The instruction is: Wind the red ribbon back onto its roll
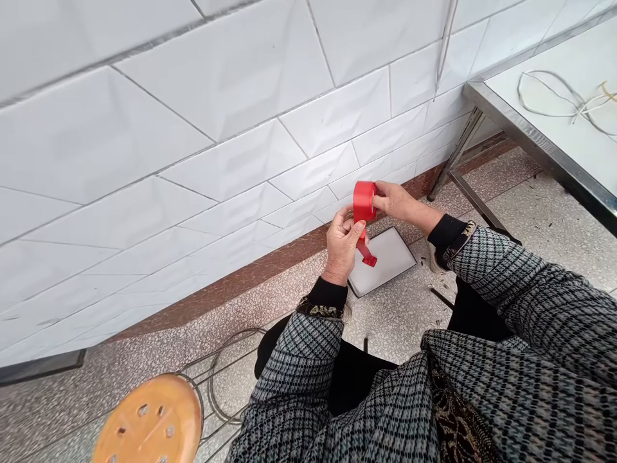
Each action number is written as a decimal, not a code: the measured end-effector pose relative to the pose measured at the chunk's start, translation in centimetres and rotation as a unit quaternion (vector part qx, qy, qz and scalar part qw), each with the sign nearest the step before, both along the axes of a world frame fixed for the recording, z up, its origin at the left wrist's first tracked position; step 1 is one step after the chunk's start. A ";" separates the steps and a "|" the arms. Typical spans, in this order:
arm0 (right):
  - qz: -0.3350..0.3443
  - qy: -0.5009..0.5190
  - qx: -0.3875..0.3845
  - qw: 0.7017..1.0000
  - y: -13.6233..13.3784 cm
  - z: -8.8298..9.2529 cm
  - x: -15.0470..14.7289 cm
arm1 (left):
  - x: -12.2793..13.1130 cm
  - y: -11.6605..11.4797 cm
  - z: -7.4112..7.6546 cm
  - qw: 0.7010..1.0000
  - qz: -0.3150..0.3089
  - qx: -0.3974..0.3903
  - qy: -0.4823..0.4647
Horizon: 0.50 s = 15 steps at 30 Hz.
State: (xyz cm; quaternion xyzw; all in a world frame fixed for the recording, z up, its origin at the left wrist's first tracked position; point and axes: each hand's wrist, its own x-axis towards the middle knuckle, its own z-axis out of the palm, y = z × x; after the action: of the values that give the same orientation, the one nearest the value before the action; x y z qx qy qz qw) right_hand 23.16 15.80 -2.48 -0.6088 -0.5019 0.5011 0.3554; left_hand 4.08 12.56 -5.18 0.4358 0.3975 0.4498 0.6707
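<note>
A roll of red tape (364,200) is held up in front of the white tiled wall. My right hand (396,200) grips the roll from the right, with fingers at its core. Just below, my left hand (343,243) pinches the tape's loose strip between thumb and fingers. The strip's free end (369,260) hangs down past the left thumb, and its tip looks folded. Under the hands, a flat white rectangular panel (385,257) with a dark edge lies on the floor by the wall.
A metal-framed table (530,128) with coiled pale cable (576,106) on top stands at the right. At the lower left is a round orange stool (149,421) on its wire legs. Dark scraps lie on the speckled floor (395,328).
</note>
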 end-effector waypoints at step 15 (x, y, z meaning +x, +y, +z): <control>-0.133 0.142 -0.121 0.973 0.3 0.6 -0.6 | 1.4 -1.1 -0.5 0.996 0.072 0.027 0.044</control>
State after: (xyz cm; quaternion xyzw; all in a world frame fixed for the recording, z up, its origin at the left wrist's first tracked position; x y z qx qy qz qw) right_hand 22.57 16.12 -1.83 -0.6312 -0.2964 0.5876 0.4103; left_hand 5.45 11.44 -5.67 0.4430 0.4445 0.4883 0.6064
